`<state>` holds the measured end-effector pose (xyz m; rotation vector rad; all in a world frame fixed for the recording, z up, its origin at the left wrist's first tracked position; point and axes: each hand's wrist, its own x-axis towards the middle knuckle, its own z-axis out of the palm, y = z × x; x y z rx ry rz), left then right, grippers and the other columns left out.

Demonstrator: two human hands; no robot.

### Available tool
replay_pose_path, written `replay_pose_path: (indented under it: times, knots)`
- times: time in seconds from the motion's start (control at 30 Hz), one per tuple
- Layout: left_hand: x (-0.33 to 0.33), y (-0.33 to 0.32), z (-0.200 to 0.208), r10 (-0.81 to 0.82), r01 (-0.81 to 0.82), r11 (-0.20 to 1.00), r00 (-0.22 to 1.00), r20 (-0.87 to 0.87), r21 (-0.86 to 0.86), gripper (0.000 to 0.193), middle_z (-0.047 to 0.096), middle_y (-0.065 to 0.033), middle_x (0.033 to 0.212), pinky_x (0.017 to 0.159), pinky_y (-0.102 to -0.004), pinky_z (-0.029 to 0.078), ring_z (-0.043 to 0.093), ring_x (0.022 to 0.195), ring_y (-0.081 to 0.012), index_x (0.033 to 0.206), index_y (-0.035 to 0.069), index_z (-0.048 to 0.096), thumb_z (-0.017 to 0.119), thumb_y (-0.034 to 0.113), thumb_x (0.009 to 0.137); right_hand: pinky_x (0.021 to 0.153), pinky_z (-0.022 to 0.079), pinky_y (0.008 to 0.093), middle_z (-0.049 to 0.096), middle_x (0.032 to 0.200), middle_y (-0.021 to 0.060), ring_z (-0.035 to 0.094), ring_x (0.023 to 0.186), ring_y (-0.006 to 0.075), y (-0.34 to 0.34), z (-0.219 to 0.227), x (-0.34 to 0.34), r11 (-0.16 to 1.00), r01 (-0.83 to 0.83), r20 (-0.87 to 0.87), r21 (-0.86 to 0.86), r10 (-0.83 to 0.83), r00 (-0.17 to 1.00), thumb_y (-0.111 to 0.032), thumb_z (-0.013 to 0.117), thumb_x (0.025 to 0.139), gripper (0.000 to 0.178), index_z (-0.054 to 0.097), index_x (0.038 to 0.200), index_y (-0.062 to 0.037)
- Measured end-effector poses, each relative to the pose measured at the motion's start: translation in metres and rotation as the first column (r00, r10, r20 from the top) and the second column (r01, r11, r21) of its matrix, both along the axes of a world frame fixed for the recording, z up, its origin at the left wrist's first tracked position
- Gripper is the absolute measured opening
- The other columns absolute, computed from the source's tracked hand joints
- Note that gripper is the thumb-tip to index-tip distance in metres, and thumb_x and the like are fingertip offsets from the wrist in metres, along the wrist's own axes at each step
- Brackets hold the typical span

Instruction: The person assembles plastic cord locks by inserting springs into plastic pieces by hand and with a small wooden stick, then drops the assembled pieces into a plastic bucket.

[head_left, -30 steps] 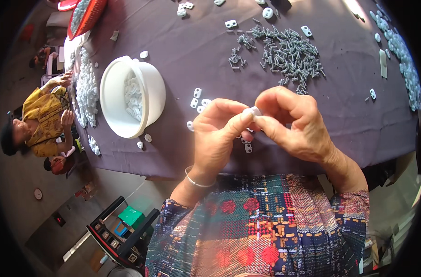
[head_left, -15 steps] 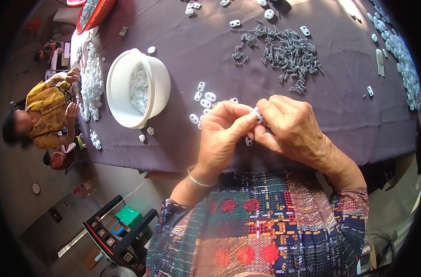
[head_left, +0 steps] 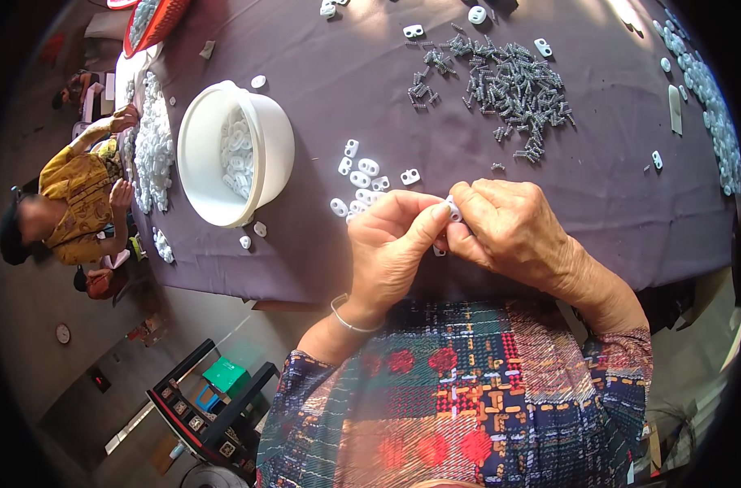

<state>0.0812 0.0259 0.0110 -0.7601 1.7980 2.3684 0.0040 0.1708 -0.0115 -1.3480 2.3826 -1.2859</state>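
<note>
A small white two-hole cord lock (head_left: pixel 455 213) is pinched between my two hands, near the front edge of the cloth-covered table. My left hand (head_left: pixel 393 248) holds it between thumb and forefinger. My right hand (head_left: pixel 513 224) closes over its other side with bent fingers, so part of it is hidden. Beside my left hand lies a loose group of white cord locks (head_left: pixel 360 179), and another cord lock (head_left: pixel 409 176) sits just beyond my fingertips. A pile of small metal springs (head_left: pixel 517 93) spreads farther back, with a single spring (head_left: pixel 497 167) close to my right hand.
A white plastic tub (head_left: pixel 281 150) lies left of my hands, holding small white pieces. Beyond it is a heap of white parts (head_left: pixel 153 146) and a red basket (head_left: pixel 163 24). More pale parts (head_left: pixel 716 114) line the right edge. A person in yellow (head_left: pixel 74 195) sits at the left.
Both hands stay almost in place, still pinching the cord lock, with slight finger movement. The view has shifted a little, and the cord lock beyond my fingertips shows more fully.
</note>
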Motion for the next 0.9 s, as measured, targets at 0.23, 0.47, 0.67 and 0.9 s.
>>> replay_pose_path:
  times: [0.23, 0.47, 0.67, 0.9]
  knots:
    - [0.0012, 0.0022, -0.0014, 0.010, -0.011, 0.998, 1.000, -0.011, -0.066, 0.014, 0.064, -0.0083, 0.083, 0.063, -0.0211, 0.049, 0.059, 0.070, -0.0105, 0.092, -0.005, 0.059, 0.063, 0.006, 0.084, 0.046, 0.045, 0.0337, 0.048, 0.061, 0.0084, 0.053, 0.053, 0.0236, -0.0013, -0.0009, 0.0009, 1.000, 0.001, -0.013, 0.003, -0.001, 1.000, -0.007, 0.062, 0.069, 0.017, 0.050, 0.077, 0.0008]
    - [0.0020, 0.0030, -0.0012, 0.003, -0.004, 0.996, 1.000, -0.012, -0.087, 0.014, 0.064, -0.0083, 0.084, 0.064, -0.0211, 0.048, 0.059, 0.070, -0.0103, 0.092, -0.005, 0.059, 0.062, 0.006, 0.084, 0.044, 0.044, 0.0334, 0.048, 0.060, 0.0080, 0.053, 0.052, 0.0228, -0.0016, -0.0023, 0.0027, 1.000, 0.007, -0.045, -0.013, -0.008, 0.999, -0.007, 0.062, 0.068, 0.017, 0.050, 0.077, 0.0011]
    - [0.0052, 0.0036, -0.0008, 0.017, -0.019, 0.998, 0.999, -0.030, -0.067, 0.013, 0.063, -0.0082, 0.085, 0.065, -0.0212, 0.048, 0.058, 0.071, -0.0100, 0.092, -0.004, 0.059, 0.062, 0.006, 0.085, 0.045, 0.044, 0.0337, 0.047, 0.059, 0.0080, 0.052, 0.051, 0.0231, -0.0023, -0.0016, 0.0054, 1.000, -0.004, -0.056, -0.004, 0.004, 0.998, -0.006, 0.062, 0.068, 0.016, 0.049, 0.075, 0.0001]
    - [0.0050, 0.0030, 0.0006, -0.003, -0.002, 0.995, 0.999, -0.052, -0.099, 0.013, 0.063, -0.0083, 0.085, 0.066, -0.0212, 0.048, 0.058, 0.073, -0.0100, 0.092, -0.004, 0.058, 0.062, 0.006, 0.085, 0.045, 0.044, 0.0336, 0.047, 0.059, 0.0086, 0.052, 0.052, 0.0238, -0.0027, -0.0040, 0.0055, 0.999, -0.009, -0.067, -0.033, 0.006, 0.998, -0.006, 0.062, 0.068, 0.016, 0.050, 0.076, 0.0006]
